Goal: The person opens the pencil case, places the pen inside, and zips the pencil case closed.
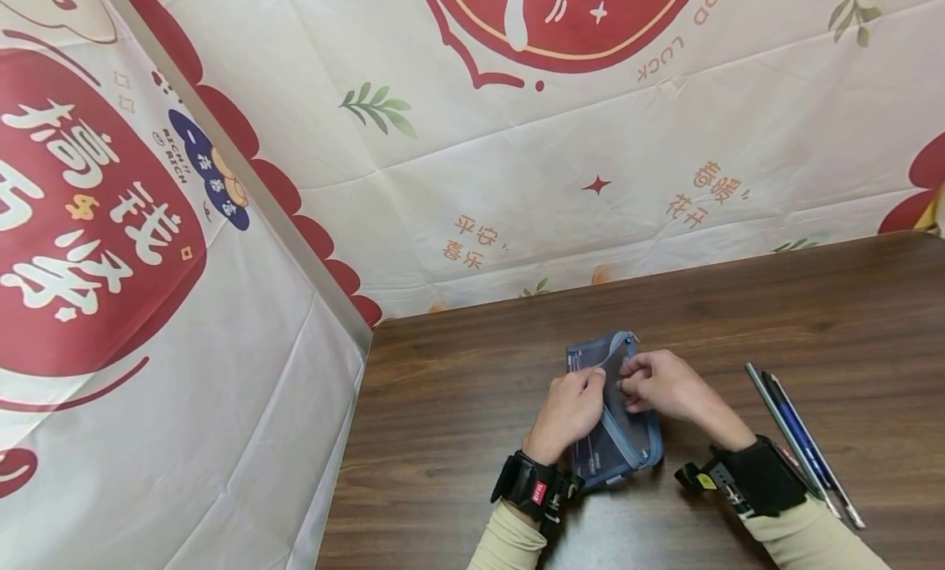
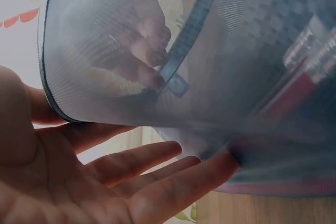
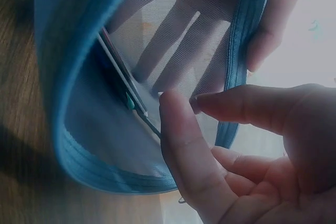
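A blue mesh pencil case (image 1: 594, 451) lies on the table, its zipper unfastened and its mouth spread wide. My left hand (image 1: 570, 410) grips the left edge of the mouth, thumb on one side of the mesh and fingers on the other. Into the opening reaches my right hand (image 1: 664, 383); its thumb and index finger (image 3: 184, 124) are bent toward each other with a gap between them, and I see nothing held there. Slim pens or pencils (image 3: 123, 72) lie inside the case in the right wrist view. Through the mesh, a reddish item (image 2: 294, 95) shows in the left wrist view.
Several pens and pencils (image 1: 793, 426) lie side by side on the brown wooden table (image 1: 458, 406), right of the case and partly behind the right wrist strap. White printed cloth (image 1: 517, 176) hangs along the far edge, and another cloth panel (image 1: 244, 373) stands at the left.
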`<state>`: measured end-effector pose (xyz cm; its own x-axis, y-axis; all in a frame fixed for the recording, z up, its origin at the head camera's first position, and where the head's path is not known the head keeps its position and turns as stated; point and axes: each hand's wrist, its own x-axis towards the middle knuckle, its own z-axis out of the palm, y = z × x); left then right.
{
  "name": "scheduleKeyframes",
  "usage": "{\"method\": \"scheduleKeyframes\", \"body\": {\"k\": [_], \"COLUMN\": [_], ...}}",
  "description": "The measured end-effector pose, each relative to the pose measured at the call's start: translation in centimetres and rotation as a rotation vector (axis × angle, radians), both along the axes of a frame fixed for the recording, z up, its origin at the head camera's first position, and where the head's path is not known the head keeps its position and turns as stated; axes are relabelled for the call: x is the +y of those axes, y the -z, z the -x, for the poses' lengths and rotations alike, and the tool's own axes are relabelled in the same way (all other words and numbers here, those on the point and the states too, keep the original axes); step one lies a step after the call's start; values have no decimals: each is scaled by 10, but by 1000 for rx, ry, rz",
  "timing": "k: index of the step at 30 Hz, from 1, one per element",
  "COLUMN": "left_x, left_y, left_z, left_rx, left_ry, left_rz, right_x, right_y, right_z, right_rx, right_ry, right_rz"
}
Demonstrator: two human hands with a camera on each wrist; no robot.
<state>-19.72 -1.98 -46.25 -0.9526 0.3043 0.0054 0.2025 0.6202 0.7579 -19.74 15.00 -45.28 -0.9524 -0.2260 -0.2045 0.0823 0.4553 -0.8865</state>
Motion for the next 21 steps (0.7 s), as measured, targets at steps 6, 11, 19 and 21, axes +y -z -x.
{"method": "scheduleKeyframes", "body": {"k": [6,11,19,21], "left_x": [1,1,1,1], "left_y": [-1,-1,-1,0], "left_z": [0,-1,-1,-1], "left_rx": [-15,-6,-3,-2], "left_ry": [5,1,8,11], "left_rz": [-13,-6,-8,-12], "right_x": [2,4,8,8], "right_y": [-4,-5,-11,-11], "right_z": [-3,-4,-7,-8], "right_rx": [0,2,25,29], "right_ry": [-21,-37,-41,-42], "right_rz": [-4,11,-5,-7]}}
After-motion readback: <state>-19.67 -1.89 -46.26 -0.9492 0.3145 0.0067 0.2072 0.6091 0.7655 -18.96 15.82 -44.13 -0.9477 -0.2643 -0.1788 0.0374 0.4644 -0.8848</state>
